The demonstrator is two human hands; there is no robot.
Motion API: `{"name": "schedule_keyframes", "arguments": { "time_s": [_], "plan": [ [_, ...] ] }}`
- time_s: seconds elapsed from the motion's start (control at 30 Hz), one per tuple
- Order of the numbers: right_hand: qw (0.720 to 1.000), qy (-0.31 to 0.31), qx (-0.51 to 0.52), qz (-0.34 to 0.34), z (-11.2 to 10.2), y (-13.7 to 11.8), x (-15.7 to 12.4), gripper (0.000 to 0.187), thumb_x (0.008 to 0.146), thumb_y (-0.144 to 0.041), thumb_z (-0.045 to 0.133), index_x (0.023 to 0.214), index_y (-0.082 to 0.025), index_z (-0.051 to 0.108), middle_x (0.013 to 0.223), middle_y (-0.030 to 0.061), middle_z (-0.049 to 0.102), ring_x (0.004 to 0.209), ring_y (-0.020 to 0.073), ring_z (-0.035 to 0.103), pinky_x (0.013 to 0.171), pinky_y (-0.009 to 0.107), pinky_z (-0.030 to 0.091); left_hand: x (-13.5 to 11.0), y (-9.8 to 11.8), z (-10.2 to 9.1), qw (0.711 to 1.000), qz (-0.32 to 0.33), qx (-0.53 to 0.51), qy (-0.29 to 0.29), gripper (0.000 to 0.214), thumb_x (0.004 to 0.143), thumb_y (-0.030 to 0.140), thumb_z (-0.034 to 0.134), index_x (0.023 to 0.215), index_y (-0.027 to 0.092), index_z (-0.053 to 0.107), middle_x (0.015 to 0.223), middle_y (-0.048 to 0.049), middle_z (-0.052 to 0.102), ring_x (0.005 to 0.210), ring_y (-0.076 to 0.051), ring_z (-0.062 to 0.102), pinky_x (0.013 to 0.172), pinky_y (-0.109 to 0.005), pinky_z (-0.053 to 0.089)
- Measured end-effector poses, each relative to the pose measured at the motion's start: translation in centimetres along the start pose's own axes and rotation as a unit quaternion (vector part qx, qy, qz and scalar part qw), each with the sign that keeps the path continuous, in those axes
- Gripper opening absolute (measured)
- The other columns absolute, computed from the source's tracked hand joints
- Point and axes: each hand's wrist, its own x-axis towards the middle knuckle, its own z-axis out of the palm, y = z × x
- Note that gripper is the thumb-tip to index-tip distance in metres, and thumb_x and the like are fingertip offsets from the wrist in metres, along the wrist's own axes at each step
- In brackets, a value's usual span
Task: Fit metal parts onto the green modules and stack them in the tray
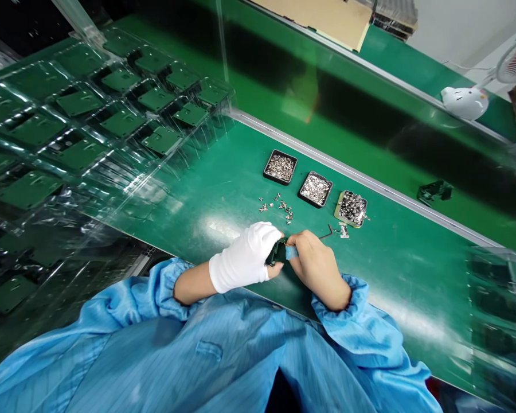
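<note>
In its white glove with bare fingertips, my left hand (247, 255) grips a small dark green circuit board part (277, 252) above the bench's near edge. My right hand (317, 263), with blue tape on a finger, is closed with thumb and forefinger pinched at the part's right side. Whatever that pinch holds is hidden by the fingers. Just beyond the hands lie loose small metal pieces (285, 209). A thin bent L-shaped tool (329, 230) and flat silver pieces (343, 230) rest to the right of them.
Three small boxes, a left one (276, 180), a middle one (310, 202) and a yellowish one (343, 220), hold metal bits. Clear plastic trays (140, 175) with green boards stack at left; more trays (490, 252) stand right. A dark part (435, 192) sits farther back.
</note>
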Motion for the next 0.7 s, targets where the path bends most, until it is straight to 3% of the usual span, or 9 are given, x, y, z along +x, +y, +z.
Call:
{"name": "schedule_keyframes", "arguments": {
  "time_s": [0.1, 0.2, 0.3, 0.47, 0.7],
  "plan": [
    [1.0, -0.012, 0.017, 0.016, -0.2, 0.1, 0.0, 0.019, 0.083, -0.008, 0.042, 0.094, -0.02, 0.053, 0.09, 0.0084, 0.059, 0.083, 0.0232, 0.056, 0.062, 0.03, 0.046, 0.1, 0.2, -0.1, 0.999, -0.021, -0.016, -0.018, 0.032, 0.071, 0.032, 0.058, 0.097, 0.014, 0.053, 0.092, -0.0107, 0.059, 0.087, -0.027, 0.06, 0.074, -0.042, 0.053],
    [0.996, -0.009, 0.084, 0.041, -0.5, 0.3, 0.1, 0.023, 0.083, -0.007, 0.041, 0.097, -0.021, 0.052, 0.101, 0.0095, 0.06, 0.094, 0.0234, 0.057, 0.073, 0.032, 0.048, 0.0, 0.1, -0.4, 0.997, -0.033, -0.062, -0.02, 0.041, 0.071, 0.032, 0.059, 0.107, 0.013, 0.051, 0.102, -0.0125, 0.06, 0.094, -0.027, 0.06, 0.08, -0.042, 0.052],
    [0.989, -0.018, 0.136, 0.053, -0.5, 0.4, 0.2, 0.023, 0.082, -0.007, 0.042, 0.097, -0.021, 0.052, 0.097, 0.0072, 0.062, 0.09, 0.0217, 0.059, 0.078, 0.032, 0.048, 0.2, 0.0, -1.0, 0.993, -0.049, -0.095, -0.056, 0.049, 0.073, 0.036, 0.061, 0.114, 0.014, 0.049, 0.109, -0.012, 0.061, 0.1, -0.026, 0.061, 0.085, -0.041, 0.052],
    [0.995, -0.036, 0.087, 0.022, -0.2, -0.4, 0.3, 0.025, 0.078, -0.006, 0.044, 0.096, -0.018, 0.054, 0.093, 0.0093, 0.063, 0.087, 0.0247, 0.057, 0.077, 0.035, 0.048, 1.3, 0.2, -1.8, 0.992, -0.045, 0.038, -0.108, 0.009, 0.082, 0.019, 0.05, 0.082, 0.017, 0.059, 0.075, -0.0017, 0.064, 0.076, -0.019, 0.064, 0.106, -0.046, 0.038],
    [0.999, -0.035, 0.037, -0.006, 0.0, -1.1, 0.6, 0.025, 0.075, -0.003, 0.041, 0.091, -0.018, 0.053, 0.087, 0.0098, 0.06, 0.081, 0.0253, 0.053, 0.075, 0.036, 0.047, 1.8, 0.4, -1.4, 0.985, -0.016, 0.135, -0.102, 0.011, 0.08, 0.016, 0.051, 0.071, 0.018, 0.056, 0.065, -0.0001, 0.061, 0.066, -0.018, 0.062, 0.104, -0.043, 0.041]
  ]
}}
